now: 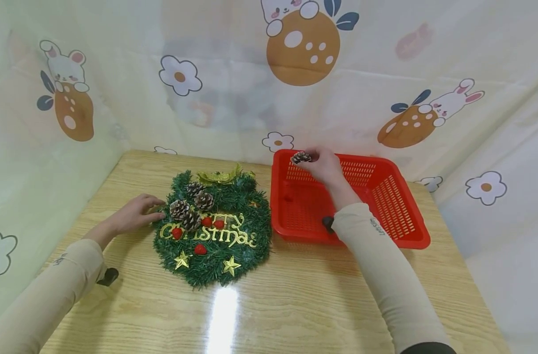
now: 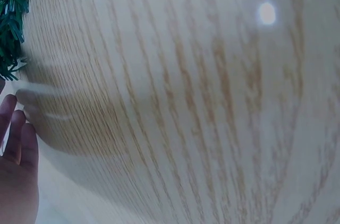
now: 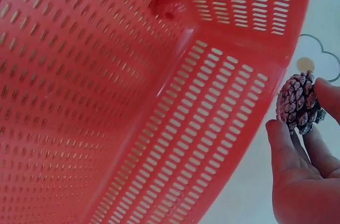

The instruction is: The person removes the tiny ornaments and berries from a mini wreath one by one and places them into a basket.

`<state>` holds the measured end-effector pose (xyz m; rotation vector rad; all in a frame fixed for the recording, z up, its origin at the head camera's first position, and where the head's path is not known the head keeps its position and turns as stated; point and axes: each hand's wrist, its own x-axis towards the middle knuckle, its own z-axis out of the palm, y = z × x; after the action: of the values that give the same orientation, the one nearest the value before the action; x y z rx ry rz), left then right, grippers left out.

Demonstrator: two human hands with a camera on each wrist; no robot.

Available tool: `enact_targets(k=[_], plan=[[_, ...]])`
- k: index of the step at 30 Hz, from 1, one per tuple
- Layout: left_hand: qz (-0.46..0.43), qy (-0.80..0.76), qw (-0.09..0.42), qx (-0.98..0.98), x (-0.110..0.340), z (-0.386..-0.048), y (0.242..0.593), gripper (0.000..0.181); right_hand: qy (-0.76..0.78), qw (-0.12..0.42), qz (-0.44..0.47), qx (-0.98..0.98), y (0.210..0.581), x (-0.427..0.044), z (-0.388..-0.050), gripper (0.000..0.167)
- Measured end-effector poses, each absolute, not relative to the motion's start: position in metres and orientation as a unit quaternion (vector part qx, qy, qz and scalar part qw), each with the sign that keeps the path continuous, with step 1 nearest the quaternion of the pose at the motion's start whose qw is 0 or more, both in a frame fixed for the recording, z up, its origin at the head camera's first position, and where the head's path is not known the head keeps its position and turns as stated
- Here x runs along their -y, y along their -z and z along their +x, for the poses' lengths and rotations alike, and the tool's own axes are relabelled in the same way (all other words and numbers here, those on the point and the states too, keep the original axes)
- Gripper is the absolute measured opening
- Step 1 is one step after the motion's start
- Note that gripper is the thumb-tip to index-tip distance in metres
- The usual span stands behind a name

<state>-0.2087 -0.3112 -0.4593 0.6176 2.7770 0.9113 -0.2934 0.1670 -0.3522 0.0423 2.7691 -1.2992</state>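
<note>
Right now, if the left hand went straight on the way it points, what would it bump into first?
Probably the green wreath, at its left edge: the left hand points that way from right beside it, though whether the fingers touch is unclear.

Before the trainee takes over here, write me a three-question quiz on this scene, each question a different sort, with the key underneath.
1. Which hand holds the loose pinecone?
2. True or false: the wreath lies on the table, left of the red basket in the head view.
3. The "Christmas" lettering on the wreath is: A) silver B) gold C) blue.

Key:
1. The right hand.
2. True.
3. B.
</note>
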Motion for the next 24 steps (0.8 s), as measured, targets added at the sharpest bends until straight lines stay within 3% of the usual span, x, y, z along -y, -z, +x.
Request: enact_targets(k=[24], plan=[[0.199, -0.303, 0.073, -0.929, 0.312, -0.210, 0.464, 0.048, 0.365, 0.055, 0.045, -0.928, 0.383, -0.176, -0.305, 0.042]])
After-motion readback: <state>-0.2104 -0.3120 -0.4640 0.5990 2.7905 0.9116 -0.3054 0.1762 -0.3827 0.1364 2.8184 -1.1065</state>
